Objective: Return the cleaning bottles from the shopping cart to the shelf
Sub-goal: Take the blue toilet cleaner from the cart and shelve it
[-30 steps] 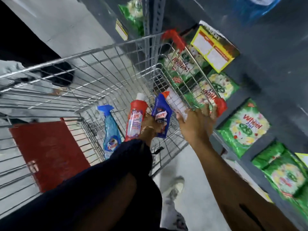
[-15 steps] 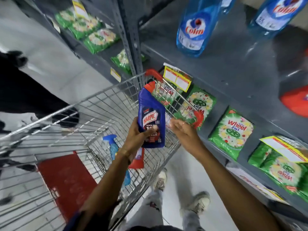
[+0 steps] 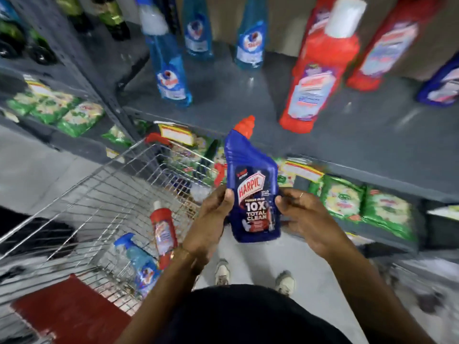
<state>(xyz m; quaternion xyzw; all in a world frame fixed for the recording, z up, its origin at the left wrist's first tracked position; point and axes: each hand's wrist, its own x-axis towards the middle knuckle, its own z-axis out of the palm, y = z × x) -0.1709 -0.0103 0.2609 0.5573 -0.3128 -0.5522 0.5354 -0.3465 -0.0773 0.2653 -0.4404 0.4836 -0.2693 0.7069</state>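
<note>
**Blue bottle in both hands, shelf next**

I've got the dark blue Harpic bottle (image 3: 253, 194) upright between both hands, label facing me, red cap up. My left hand (image 3: 211, 219) is curled round its left edge, thumb on the front; my right hand (image 3: 306, 219) closes on the right edge w/ fingers wrapped behind. I'm using two hands, I'd say, to keep it level and turn it label-out before it goes up. It's clear of the shopping cart (image 3: 104, 194) and in front of the grey shelf (image 3: 347, 135), not yet resting on it.

Count, as far as I can see: 2 bottles left in the cart, a red bottle (image 3: 164, 229) and a light blue spray bottle (image 3: 139, 261), both lying on the wire floor. On the shelf: 3 light blue bottles, nearest one (image 3: 169, 70), 2 red ones, e.g. the white-capped (image 3: 320, 70), and 1 dark blue bottle (image 3: 444, 83) at the far right edge (cut off by the frame, so maybe more).

Best spot for mine is prob. beside that dark blue one, since like sits w/ like here.
</note>
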